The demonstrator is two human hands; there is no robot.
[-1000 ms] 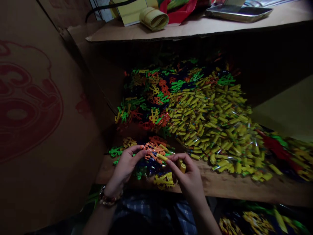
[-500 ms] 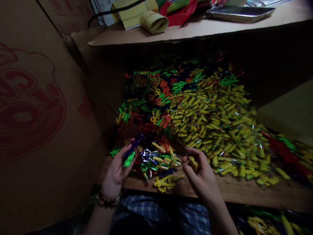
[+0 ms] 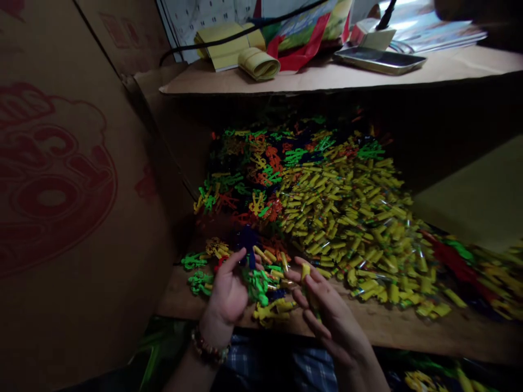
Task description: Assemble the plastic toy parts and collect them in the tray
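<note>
My left hand (image 3: 229, 294), palm up, is closed on a dark blue plastic toy figure (image 3: 247, 239) and a bright green toy figure (image 3: 258, 286). Between the thumb and fingers of my right hand (image 3: 329, 310) sits a small yellow roll (image 3: 305, 270); part of it is hidden by the fingers. A few yellow rolls in clear wrap (image 3: 269, 255) lie on the wooden board between and beyond both hands. Close to my left fingers rests a yellow toy figure (image 3: 265, 313). Loose green figures (image 3: 199, 282) are left of that hand.
A large heap of yellow wrapped rolls (image 3: 347, 212) spreads to the right. Behind it lie many mixed-colour figures (image 3: 257, 163). A cardboard shelf (image 3: 310, 87) overhangs the back, carrying a metal tray (image 3: 379, 60) and rolled yellow paper (image 3: 259, 63). A cardboard box (image 3: 134, 245) walls the left.
My left hand has moved right, toward the middle, with the blue and green figures turned downward. My right hand has turned, and the yellow roll now shows upright at its fingertips. The view has shifted slightly.
</note>
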